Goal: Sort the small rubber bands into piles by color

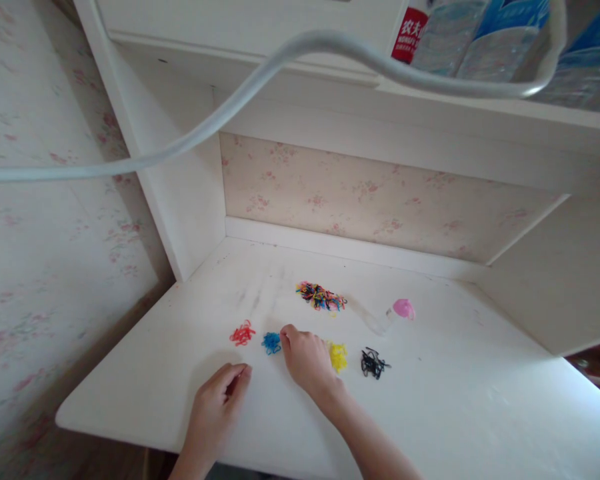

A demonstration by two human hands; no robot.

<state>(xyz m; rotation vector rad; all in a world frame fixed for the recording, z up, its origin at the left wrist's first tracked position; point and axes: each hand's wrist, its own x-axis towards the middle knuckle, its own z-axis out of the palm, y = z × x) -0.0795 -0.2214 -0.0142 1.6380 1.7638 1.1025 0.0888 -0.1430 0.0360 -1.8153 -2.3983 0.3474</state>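
Note:
Small piles of tiny elastic bands lie on a white desk (455, 407): a red pile (242, 333), a blue pile (271, 343), a yellow pile (338, 356) and a black pile (373, 363). A mixed-colour heap (321, 296) sits further back. My right hand (306, 357) reaches across between the blue and yellow piles, fingertips pinched together beside the blue one. My left hand (215, 407) rests near the desk's front edge with its fingers curled in loosely, below the red pile.
A clear little container with a pink lid (390, 316) lies on its side right of the mixed heap. A white cable (260, 73) arcs overhead. Water bottles (480, 33) stand on the shelf above. Floral wallpaper covers the left wall.

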